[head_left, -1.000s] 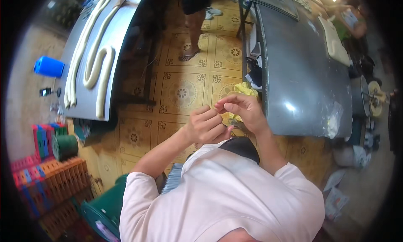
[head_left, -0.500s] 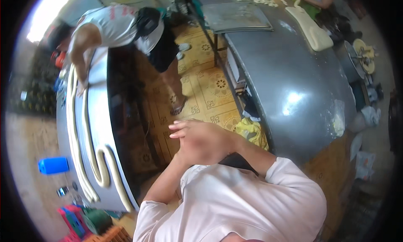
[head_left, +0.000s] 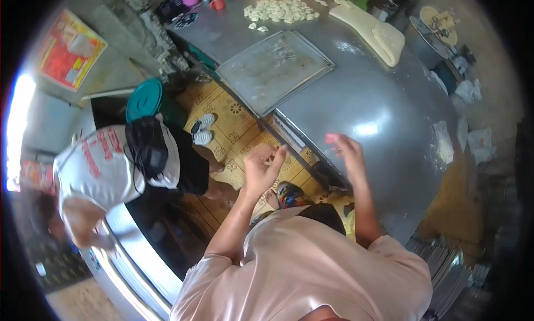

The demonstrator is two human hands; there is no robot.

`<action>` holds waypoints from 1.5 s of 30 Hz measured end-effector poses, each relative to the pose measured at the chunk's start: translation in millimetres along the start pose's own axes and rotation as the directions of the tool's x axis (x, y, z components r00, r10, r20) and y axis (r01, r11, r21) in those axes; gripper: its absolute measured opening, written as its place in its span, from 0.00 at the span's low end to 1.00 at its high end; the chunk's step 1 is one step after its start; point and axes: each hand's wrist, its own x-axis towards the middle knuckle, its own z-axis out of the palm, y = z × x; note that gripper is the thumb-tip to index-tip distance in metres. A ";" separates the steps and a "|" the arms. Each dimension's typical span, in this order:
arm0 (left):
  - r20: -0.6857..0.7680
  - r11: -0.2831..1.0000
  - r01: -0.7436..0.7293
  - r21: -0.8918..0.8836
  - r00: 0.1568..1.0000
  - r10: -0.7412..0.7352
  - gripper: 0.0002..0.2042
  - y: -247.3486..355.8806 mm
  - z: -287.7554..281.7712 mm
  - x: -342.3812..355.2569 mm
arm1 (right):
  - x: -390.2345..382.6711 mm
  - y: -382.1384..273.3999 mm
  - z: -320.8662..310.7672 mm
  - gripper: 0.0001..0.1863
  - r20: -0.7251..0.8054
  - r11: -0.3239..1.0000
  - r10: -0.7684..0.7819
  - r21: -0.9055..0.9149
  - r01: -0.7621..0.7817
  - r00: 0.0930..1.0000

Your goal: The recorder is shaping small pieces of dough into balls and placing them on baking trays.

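Note:
My left hand is raised over the tiled floor in front of my chest, fingers loosely curled and thumb apart, with nothing visible in it. Beside the near edge of the large grey metal table, my right hand is held up, its fingers apart and no object in it. The two hands do not touch. A flat metal tray lies on that table, beyond my hands. Farther back are a heap of small pale dough pieces and a long folded slab of dough.
At left a co-worker bends over another metal table bearing long dough ropes. A teal lidded bin stands beyond them. White-striped shoes are on the tiled floor. Pots stand at far right.
My hands were together and have come apart, the right one moving right toward the big table. My view has swung, showing more of that table and less of the dough ropes.

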 end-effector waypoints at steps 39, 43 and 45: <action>0.712 0.893 -0.436 0.110 0.662 0.235 0.11 -486.6 68.6 696.6 | 703.6 18.3 270.6 0.12 -0.541 0.768 -0.348 -0.633 -0.097 0.766; 0.699 0.923 -0.372 0.101 0.686 0.200 0.14 -523.5 -21.4 718.3 | 720.9 19.9 278.1 0.08 -0.527 0.732 -0.360 -0.671 -0.118 0.770; 0.635 0.838 -0.497 0.226 0.728 0.260 0.17 -543.5 -77.2 725.2 | 704.4 11.4 294.0 0.06 -0.540 0.802 -0.181 -0.565 -0.195 0.822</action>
